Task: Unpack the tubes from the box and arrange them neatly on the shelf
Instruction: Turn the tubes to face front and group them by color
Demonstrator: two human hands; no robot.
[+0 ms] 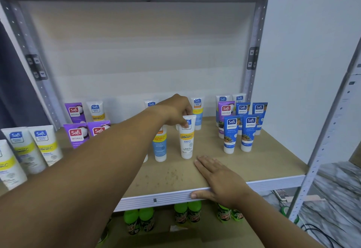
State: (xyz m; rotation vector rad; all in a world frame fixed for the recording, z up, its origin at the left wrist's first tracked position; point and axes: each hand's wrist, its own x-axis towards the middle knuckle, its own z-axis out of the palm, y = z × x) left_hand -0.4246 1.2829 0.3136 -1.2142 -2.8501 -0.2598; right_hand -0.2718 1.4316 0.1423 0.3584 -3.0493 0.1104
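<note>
My left hand (pixel 175 111) reaches across the wooden shelf (pixel 263 161) and pinches the top of a white tube with a yellow band (pixel 186 142) that stands upright on its cap. A white and blue tube (pixel 160 148) stands right beside it on the left. My right hand (pixel 218 177) lies flat on the shelf's front edge, fingers spread, thumb hooked under the white rim. Purple tubes (pixel 75 134) stand at the left, blue tubes (pixel 239 132) at the right. No box is in view.
More white and yellow tubes (pixel 29 146) stand at the far left front. Green bottles (pixel 187 212) fill the shelf below. Grey metal uprights (pixel 320 134) frame the rack; cables and clutter lie on the floor at the right.
</note>
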